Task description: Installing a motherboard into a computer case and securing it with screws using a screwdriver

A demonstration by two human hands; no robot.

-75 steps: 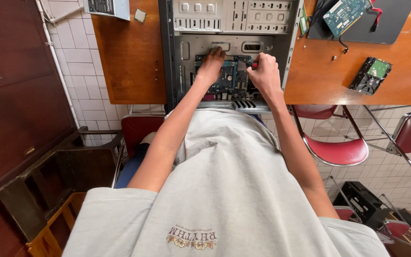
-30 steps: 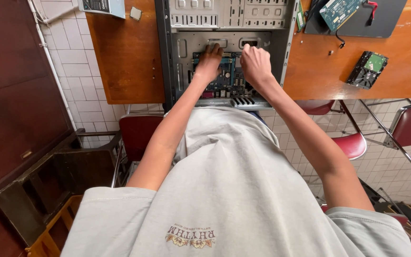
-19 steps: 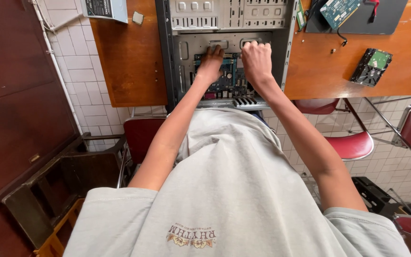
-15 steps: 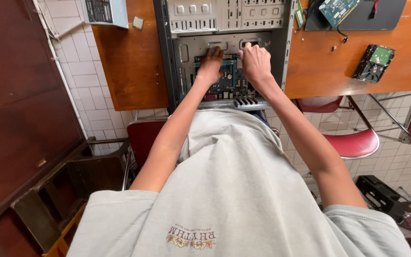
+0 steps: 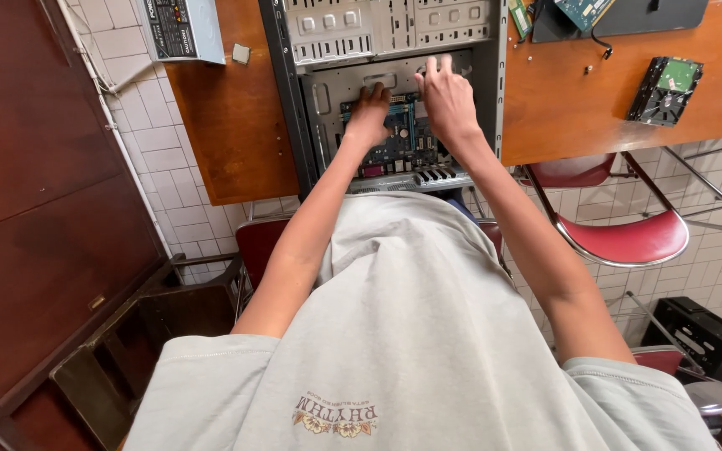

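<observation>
An open grey computer case lies on a brown wooden desk, with a blue-green motherboard inside it. My left hand is curled on the motherboard's upper left part, fingers bent over its edge. My right hand rests on the board's upper right part. Its fingers are spread, and the tips reach the bare metal tray above the board. Both forearms stretch out from my grey T-shirt. The hands hide much of the board.
A grey power supply and a small chip lie left of the case. A hard drive, a dark laptop and loose circuit boards lie to its right. Red chairs and a black box stand below.
My right hand has moved from the board's near right side farther into the case and spread its fingers. The left hand stays on the board.
</observation>
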